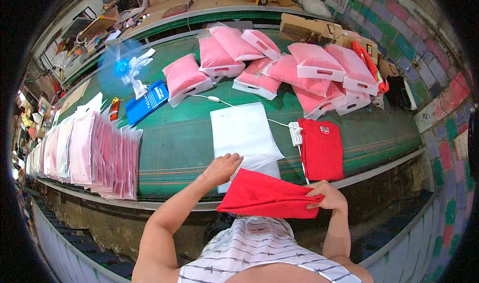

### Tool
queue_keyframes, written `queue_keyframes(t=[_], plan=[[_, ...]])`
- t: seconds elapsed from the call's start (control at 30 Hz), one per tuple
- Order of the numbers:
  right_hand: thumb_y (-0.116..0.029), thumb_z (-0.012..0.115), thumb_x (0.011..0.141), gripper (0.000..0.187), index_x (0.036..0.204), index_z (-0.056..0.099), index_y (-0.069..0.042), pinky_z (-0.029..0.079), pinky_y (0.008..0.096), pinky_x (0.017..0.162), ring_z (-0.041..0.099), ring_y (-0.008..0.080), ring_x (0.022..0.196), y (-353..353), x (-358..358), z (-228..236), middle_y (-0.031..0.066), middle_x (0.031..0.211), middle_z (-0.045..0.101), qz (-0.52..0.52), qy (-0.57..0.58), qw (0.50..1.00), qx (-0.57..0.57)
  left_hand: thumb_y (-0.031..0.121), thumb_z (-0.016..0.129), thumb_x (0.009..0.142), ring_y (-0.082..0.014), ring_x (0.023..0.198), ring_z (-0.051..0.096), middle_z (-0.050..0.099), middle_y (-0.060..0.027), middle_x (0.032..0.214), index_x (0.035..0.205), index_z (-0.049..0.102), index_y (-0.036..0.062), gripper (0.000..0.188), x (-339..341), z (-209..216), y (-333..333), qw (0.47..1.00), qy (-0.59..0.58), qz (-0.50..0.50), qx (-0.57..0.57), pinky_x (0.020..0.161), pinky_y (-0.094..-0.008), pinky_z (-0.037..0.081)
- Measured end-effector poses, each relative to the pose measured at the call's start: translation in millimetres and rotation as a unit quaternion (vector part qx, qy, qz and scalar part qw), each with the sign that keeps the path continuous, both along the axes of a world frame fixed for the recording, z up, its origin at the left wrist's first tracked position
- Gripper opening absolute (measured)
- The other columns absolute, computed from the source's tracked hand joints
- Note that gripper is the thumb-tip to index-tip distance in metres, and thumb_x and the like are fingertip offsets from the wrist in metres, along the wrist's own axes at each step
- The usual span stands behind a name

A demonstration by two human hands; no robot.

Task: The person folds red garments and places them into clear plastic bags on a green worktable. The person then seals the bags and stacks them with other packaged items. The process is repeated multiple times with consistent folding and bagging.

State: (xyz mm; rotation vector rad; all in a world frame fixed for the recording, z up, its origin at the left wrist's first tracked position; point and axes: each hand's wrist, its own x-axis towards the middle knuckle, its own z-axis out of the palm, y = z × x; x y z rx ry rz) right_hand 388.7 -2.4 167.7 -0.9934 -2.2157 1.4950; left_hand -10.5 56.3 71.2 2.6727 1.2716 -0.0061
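Right hand (327,197) gripping folded red cloth (267,197), left hand (223,167) open on clear bags (245,136), green table (174,143), painted brick wall (439,98)

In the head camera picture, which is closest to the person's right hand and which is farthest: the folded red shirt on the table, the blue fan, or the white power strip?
From the right hand:
1. Folded red shirt, on the table just above the hand.
2. White power strip, at that shirt's left edge, a little farther.
3. Blue fan, far off at the table's upper left.
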Motion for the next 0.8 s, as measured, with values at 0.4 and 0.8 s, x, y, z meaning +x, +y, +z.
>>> queue_keyframes(t=[0.4, 0.8], plan=[[-0.024, 0.081, 0.078, 0.035, 0.106, 0.076, -0.003, 0.053, 0.0436, 0.092, 0.068, 0.0373, 0.104, -2, -21, -61, 0.0220, 0.112, 0.071, -0.186, -0.074, 0.976, 0.083, -0.003, 0.072, 0.071, -0.0409, 0.129, 0.049, 0.045, -0.0195, 0.150, 0.146, 0.046, 0.0038, 0.080, -23, -5, 1, 0.966, -0.241, -0.032, -0.088, 0.108, -0.0450, 0.045], [-0.015, 0.070, 0.075, 0.018, 0.090, 0.072, -0.004, 0.058, 0.0482, 0.065, 0.069, 0.0380, 0.071, -30, -115, -44, 0.0177, 0.106, 0.068, -0.229, -0.175, 0.914, 0.284, -0.013, 0.061, 0.062, -0.0412, 0.120, 0.052, 0.048, -0.0129, 0.152, 0.140, 0.053, 0.0037, 0.080, 60, 42, -15, 0.949, -0.315, 0.012, -0.022, 0.101, -0.0444, 0.048]])
